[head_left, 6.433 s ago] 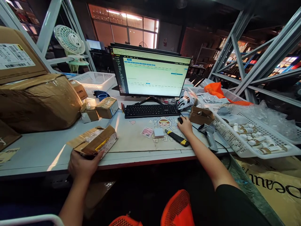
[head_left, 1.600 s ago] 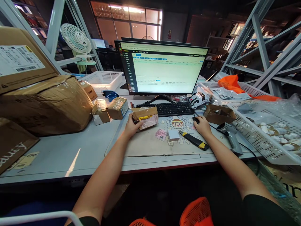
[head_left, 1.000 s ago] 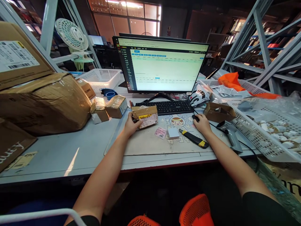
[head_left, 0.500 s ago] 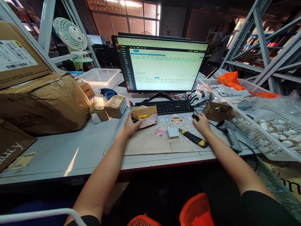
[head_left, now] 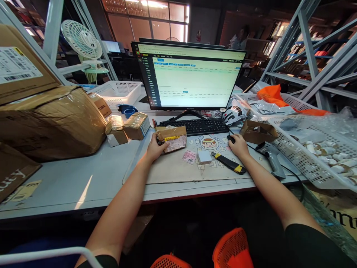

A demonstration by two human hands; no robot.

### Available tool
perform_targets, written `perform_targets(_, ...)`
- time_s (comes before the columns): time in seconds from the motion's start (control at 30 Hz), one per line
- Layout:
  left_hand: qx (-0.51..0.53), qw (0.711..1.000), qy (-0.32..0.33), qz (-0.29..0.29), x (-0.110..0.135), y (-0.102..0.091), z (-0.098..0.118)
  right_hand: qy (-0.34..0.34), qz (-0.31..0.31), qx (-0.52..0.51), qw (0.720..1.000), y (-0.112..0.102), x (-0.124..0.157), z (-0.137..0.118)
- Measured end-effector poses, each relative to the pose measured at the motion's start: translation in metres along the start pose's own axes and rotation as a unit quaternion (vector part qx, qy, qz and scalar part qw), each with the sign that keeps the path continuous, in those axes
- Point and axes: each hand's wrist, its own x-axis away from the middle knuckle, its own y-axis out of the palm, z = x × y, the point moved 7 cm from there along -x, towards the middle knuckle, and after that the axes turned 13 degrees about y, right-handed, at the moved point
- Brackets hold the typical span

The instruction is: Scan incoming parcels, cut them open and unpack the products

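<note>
In the head view my left hand (head_left: 155, 148) grips the left end of a small brown cardboard box (head_left: 175, 137) with a yellow and pink label. My right hand (head_left: 238, 146) is closed over a black computer mouse (head_left: 231, 139) on the printed desk mat (head_left: 167, 172). Between the hands lie a pink-and-white label (head_left: 189, 156), a small white box (head_left: 204, 157) and a black and yellow utility knife (head_left: 229, 163). A black keyboard (head_left: 205, 127) lies behind them, below a lit monitor (head_left: 192, 76) showing a web page with a table.
Large taped cartons (head_left: 52, 123) fill the left side, with small boxes (head_left: 136, 125) beside them. A barcode scanner (head_left: 272, 160), an open brown box (head_left: 259, 132) and a white basket of small bottles (head_left: 315, 163) stand at right. A fan (head_left: 81, 39) is behind left.
The whole view has shifted very slightly. Both hands stay where they were, on the box and the mouse. In the background at right, a person has moved mostly out of sight.
</note>
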Motion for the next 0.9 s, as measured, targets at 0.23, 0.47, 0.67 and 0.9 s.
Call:
perform_targets(0.23, -0.012, 1.0, 0.012, 0.0, -0.0002, -0.0003, 0.0016, -0.004, -0.003, 0.007, 1.0, 0.0006, -0.0006, 0.0008)
perform_targets(0.47, -0.024, 1.0, 0.009, -0.009, -0.0008, 0.0, 0.0006, -0.007, 0.0, 0.005, 1.0, 0.0007, 0.0, 0.0001)
perform_targets(0.67, -0.021, 1.0, 0.01, 0.0, -0.0002, -0.0008, 0.002, -0.008, 0.002, 0.004, 1.0, 0.0012, -0.0005, 0.0004)
perform_targets(0.9, -0.02, 1.0, 0.013, -0.002, -0.0003, -0.0005, 0.0087, -0.006, 0.004, 0.006, 1.0, -0.0001, 0.0001, 0.0006)
